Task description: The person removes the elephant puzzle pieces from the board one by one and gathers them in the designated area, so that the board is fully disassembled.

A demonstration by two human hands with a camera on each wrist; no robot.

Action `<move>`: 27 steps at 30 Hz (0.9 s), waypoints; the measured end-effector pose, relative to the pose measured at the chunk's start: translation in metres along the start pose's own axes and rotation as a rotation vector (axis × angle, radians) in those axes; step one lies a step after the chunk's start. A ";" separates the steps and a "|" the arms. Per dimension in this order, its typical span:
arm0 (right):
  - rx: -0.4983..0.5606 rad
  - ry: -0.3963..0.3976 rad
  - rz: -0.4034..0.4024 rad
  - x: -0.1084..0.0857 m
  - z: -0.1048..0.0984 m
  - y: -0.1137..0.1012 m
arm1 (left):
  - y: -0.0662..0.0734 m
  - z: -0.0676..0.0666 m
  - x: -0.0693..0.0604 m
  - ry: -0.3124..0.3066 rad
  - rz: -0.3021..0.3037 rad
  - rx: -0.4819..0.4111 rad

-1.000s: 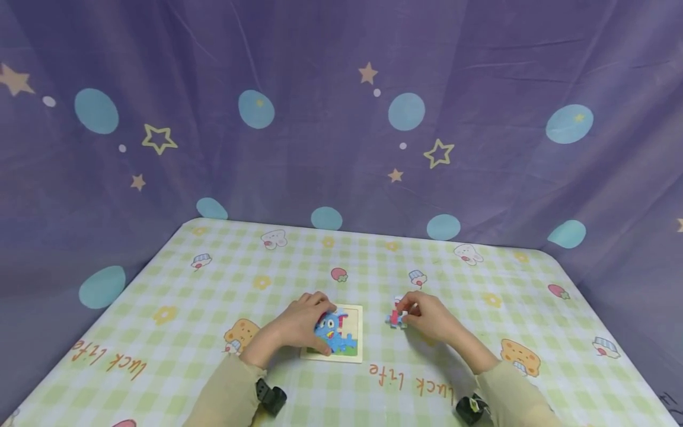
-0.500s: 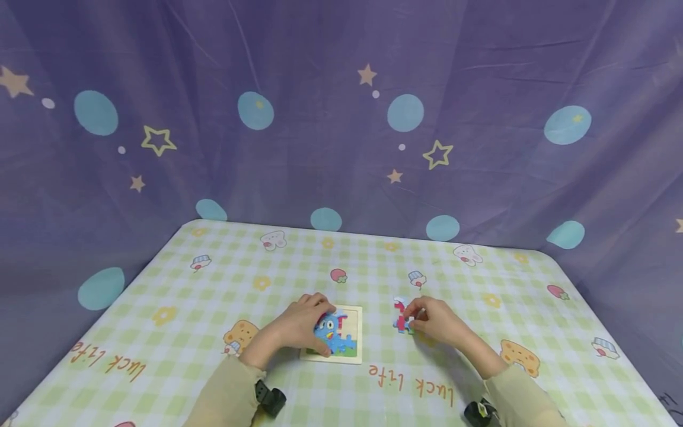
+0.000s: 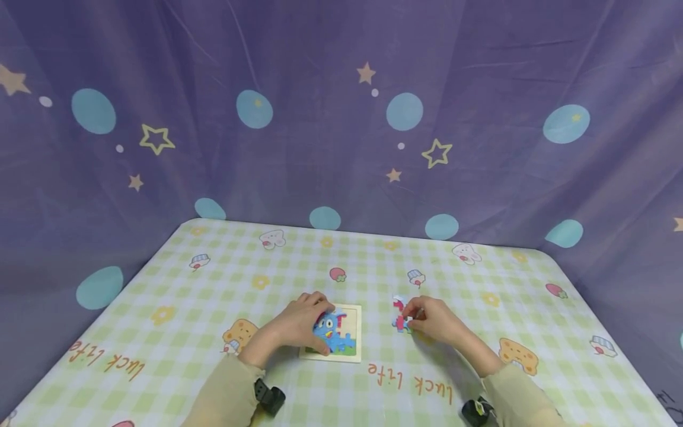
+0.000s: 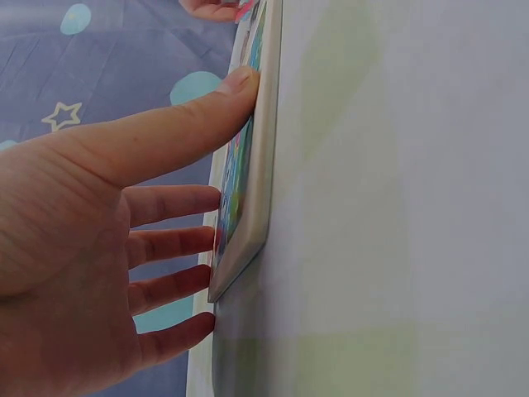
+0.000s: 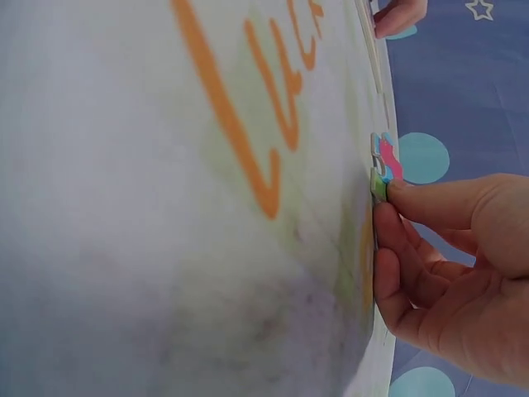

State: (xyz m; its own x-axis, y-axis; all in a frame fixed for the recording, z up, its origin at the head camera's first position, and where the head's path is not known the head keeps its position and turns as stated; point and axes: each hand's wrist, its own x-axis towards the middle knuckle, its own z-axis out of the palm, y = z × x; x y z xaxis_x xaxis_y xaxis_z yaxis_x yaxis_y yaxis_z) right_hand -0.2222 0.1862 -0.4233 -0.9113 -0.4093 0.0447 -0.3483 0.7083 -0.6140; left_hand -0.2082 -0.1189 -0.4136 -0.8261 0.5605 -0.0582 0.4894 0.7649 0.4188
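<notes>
My left hand (image 3: 304,321) lies across the left part of a small square puzzle board (image 3: 358,332) with a pale rim. In the left wrist view the thumb presses on the board's near rim and fairly straight fingers touch its side. A blue cartoon animal picture (image 3: 332,332) fills much of the board; bare wood shows at its upper right. To the right, my right hand (image 3: 434,319) pinches a puzzle piece at the edge of a small cluster of red, blue and white puzzle pieces (image 3: 399,323). In the right wrist view the thumb touches a green-faced puzzle piece (image 5: 379,187). The fingers partly hide the cluster.
A green-and-white checked tablecloth (image 3: 299,267) with printed treats and lettering covers the table. Behind it hangs a purple curtain (image 3: 320,160) with stars and blue ovals. Black bands (image 3: 270,398) sit on both wrists.
My right hand and the loose pieces shifted slightly right and nearer during the first half second, then stayed almost still. The left hand and the board have kept their place.
</notes>
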 end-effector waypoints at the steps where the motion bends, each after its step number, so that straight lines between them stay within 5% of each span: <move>1: -0.004 0.000 -0.004 0.000 0.000 0.000 | 0.000 0.000 0.000 0.000 0.001 -0.001; 27: -0.063 0.002 -0.040 0.002 0.005 0.002 | 0.001 0.001 0.000 -0.003 -0.003 -0.002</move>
State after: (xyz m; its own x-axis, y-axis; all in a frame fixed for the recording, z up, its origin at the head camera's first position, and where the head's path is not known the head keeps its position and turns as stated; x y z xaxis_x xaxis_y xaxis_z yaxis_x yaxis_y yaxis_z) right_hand -0.2241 0.1839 -0.4281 -0.8969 -0.4366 0.0697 -0.3972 0.7264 -0.5608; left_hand -0.2079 -0.1181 -0.4143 -0.8267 0.5592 -0.0623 0.4865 0.7660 0.4203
